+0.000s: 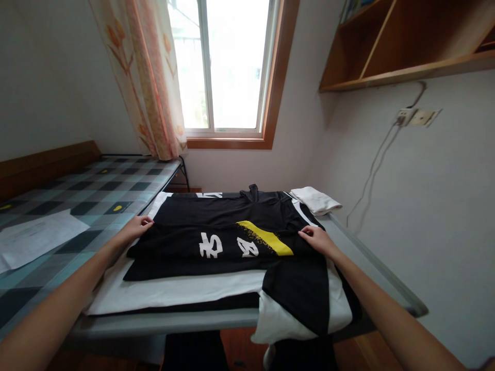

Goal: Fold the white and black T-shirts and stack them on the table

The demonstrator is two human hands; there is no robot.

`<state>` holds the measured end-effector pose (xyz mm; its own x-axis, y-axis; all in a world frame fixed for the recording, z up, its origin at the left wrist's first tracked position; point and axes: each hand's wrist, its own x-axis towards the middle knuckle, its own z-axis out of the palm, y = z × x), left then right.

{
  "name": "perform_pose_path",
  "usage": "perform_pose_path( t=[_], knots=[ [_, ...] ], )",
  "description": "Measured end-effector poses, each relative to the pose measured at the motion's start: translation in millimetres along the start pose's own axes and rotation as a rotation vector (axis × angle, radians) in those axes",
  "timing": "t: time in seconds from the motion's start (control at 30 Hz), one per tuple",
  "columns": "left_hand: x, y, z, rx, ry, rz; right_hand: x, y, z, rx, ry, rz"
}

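A black T-shirt [174, 239] with white lettering and a yellow stripe lies sideways on a grey table, over a white garment [162, 291] and more black cloth. My left hand [139, 226] pinches the black T-shirt at its left, hem end. At the shoulder end, on the right, my right hand [314, 239] has its fingers closed on the same shirt. One black sleeve [299, 296] spreads toward me over a white sleeve that hangs past the table's front edge. The far part of the shirt is bunched up near its collar.
A folded white cloth [316, 200] lies at the table's back right corner. Left of the table [174, 323] stands a bed with a checked mattress [127, 180] and a paper sheet [42, 237] on it. A cord hangs from the wall socket [406, 116] beneath a wooden shelf [402, 69].
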<state>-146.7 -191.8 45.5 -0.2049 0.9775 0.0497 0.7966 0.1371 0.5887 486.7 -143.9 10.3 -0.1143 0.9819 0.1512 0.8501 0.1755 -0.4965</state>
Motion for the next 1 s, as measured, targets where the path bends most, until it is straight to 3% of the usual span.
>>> perform_pose_path(
  t=[0.2,0.37,0.47,0.57,0.67,0.73,0.87,1.0],
  knots=[
    [-13.1,2.3,7.1,0.275,0.096,0.056,-12.2,-17.7,3.4,-0.188,0.13,0.044],
    [-28.8,35.6,21.6,0.563,0.269,0.15,-23.3,-44.7,8.4,-0.411,0.331,-0.117],
    [-36.2,59.5,44.8,0.559,0.283,0.305,-23.5,-58.5,21.9,-0.349,0.204,-0.336],
    [-41.6,71.9,71.0,0.527,0.13,0.412,-20.0,-63.9,37.3,-0.342,-0.024,-0.439],
    [-43.6,67.8,84.8,0.534,-0.027,0.363,-15.4,-59.1,42.7,-0.38,-0.147,-0.4],
    [-42.1,58.0,84.0,0.535,-0.061,0.316,-12.6,-51.7,40.1,-0.388,-0.174,-0.375],
    [-34.7,33.4,71.0,0.518,0.0,0.283,-8.5,-35.2,33.2,-0.376,-0.137,-0.36],
    [-27.5,16.0,55.7,0.459,0.111,0.26,-6.6,-28.8,31.7,-0.322,0.026,-0.402]
  ],
)
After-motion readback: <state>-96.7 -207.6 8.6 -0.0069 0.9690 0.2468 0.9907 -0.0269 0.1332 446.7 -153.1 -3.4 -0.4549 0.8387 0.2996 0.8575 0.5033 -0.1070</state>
